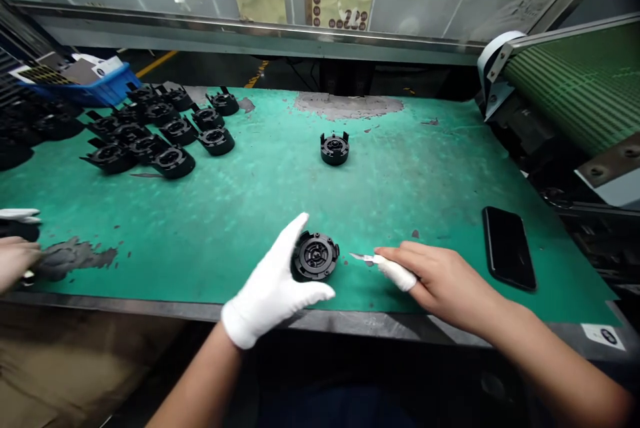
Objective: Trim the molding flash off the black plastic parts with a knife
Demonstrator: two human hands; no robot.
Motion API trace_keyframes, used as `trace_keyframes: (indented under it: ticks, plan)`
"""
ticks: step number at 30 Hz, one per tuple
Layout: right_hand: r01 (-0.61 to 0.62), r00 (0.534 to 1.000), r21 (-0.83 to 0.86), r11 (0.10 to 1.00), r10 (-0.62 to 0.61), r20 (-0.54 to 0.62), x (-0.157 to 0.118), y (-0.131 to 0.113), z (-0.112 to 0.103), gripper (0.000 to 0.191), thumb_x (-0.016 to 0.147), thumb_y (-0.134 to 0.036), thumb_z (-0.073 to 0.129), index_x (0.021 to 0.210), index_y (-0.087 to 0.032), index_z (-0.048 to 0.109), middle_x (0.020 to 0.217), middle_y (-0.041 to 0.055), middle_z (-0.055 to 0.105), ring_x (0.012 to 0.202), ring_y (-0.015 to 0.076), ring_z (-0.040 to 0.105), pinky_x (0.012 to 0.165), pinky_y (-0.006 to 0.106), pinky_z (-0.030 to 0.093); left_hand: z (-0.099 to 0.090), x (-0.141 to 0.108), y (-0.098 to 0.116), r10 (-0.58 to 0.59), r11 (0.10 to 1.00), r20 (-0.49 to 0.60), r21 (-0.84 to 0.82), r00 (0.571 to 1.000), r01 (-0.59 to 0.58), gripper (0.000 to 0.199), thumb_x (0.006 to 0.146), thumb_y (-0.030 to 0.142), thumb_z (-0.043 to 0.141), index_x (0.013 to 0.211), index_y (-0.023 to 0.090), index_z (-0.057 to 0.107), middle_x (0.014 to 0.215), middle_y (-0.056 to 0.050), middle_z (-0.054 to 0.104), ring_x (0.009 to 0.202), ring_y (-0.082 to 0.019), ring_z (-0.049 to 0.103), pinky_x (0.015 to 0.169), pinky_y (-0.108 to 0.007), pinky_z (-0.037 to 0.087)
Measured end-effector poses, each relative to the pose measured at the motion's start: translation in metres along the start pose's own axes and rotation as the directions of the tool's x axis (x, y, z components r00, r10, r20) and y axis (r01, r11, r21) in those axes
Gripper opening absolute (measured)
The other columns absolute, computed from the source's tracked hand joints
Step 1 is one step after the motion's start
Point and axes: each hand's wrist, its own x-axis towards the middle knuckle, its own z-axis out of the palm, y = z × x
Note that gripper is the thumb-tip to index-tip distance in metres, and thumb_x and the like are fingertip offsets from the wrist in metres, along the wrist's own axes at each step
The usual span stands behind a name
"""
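A round black plastic part point(317, 256) with inner ribs and rim tabs rests on the green mat. My left hand point(275, 288), in a white glove, is around its left side. The thumb and forefinger are stretched wide apart, and the palm side is close against the part; the other fingers are mostly hidden. To the right, my right hand point(435, 275) is closed on a small knife point(364, 257) whose thin pointed blade faces the part without touching it. A white cover is on a digit of that hand. Farther back stands another black part point(335, 149) with upright prongs.
Several similar black parts point(165, 128) stand in a group at the left, near a blue bin point(100, 88). A phone point(509, 248) lies at the right. A green conveyor belt point(585, 81) borders the mat there. Another person's hand point(17, 258) is at the left edge.
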Motion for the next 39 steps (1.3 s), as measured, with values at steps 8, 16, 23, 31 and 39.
trace_keyframes:
  ticks: [8, 16, 23, 31, 39]
  plan:
    - [-0.056, 0.997, -0.349, 0.935, 0.072, 0.032, 0.046, 0.001, -0.011, 0.052, 0.09, -0.018, 0.044, 0.138, -0.033, 0.056, 0.106, 0.0045, 0.071, 0.086, 0.0239, 0.069, 0.06, 0.031, 0.043, 0.03, 0.001, 0.001, -0.017, 0.999, -0.072, 0.035, 0.997, 0.019, 0.098, 0.075, 0.048, 0.08, 0.152, 0.025, 0.024, 0.149, -0.008, 0.045, 0.138, -0.025, 0.045, 0.12, -0.042, 0.036]
    - [-0.072, 0.997, -0.053, 0.996, 0.07, -0.038, 0.029, 0.044, -0.016, 0.045, 0.09, -0.016, 0.046, 0.133, -0.025, 0.058, 0.123, 0.0078, 0.069, 0.105, 0.0234, 0.066, 0.082, 0.035, 0.052, 0.009, 0.012, 0.006, 0.051, 0.998, 0.149, 0.019, 0.988, -0.055, 0.098, 0.073, 0.04, 0.083, 0.153, 0.026, 0.027, 0.153, -0.007, 0.043, 0.141, -0.026, 0.042, 0.121, -0.044, 0.036]
    - [0.068, 0.996, 0.023, 0.997, -0.07, 0.063, -0.001, 0.009, 0.002, 0.047, 0.101, -0.024, 0.035, 0.146, -0.03, 0.044, 0.111, 0.0071, 0.066, 0.092, 0.0194, 0.066, 0.076, 0.033, 0.053, -0.007, 0.021, 0.009, 0.113, 0.992, 0.357, -0.095, 0.927, -0.084, 0.096, 0.078, 0.044, 0.079, 0.155, 0.032, 0.023, 0.16, -0.004, 0.032, 0.147, -0.025, 0.033, 0.123, -0.044, 0.032]
    - [0.009, 0.995, -0.13, 0.991, 0.004, 0.1, 0.006, -0.004, 0.012, 0.051, 0.096, -0.02, 0.04, 0.145, -0.03, 0.046, 0.102, 0.0041, 0.065, 0.083, 0.0197, 0.065, 0.067, 0.032, 0.047, 0.033, 0.008, 0.011, 0.083, 0.996, 0.084, -0.037, 0.993, -0.08, 0.092, 0.076, 0.042, 0.08, 0.152, 0.027, 0.029, 0.155, -0.006, 0.04, 0.141, -0.025, 0.042, 0.121, -0.042, 0.035]
    - [-0.035, 0.995, -0.179, 0.983, 0.05, 0.084, 0.0, -0.013, 0.018, 0.052, 0.096, -0.022, 0.037, 0.147, -0.033, 0.043, 0.097, 0.0018, 0.063, 0.079, 0.0211, 0.064, 0.061, 0.034, 0.044, 0.037, 0.008, 0.016, 0.068, 0.997, 0.026, -0.04, 0.997, -0.067, 0.084, 0.078, 0.032, 0.076, 0.15, 0.026, 0.033, 0.153, -0.004, 0.044, 0.139, -0.022, 0.045, 0.12, -0.037, 0.037]
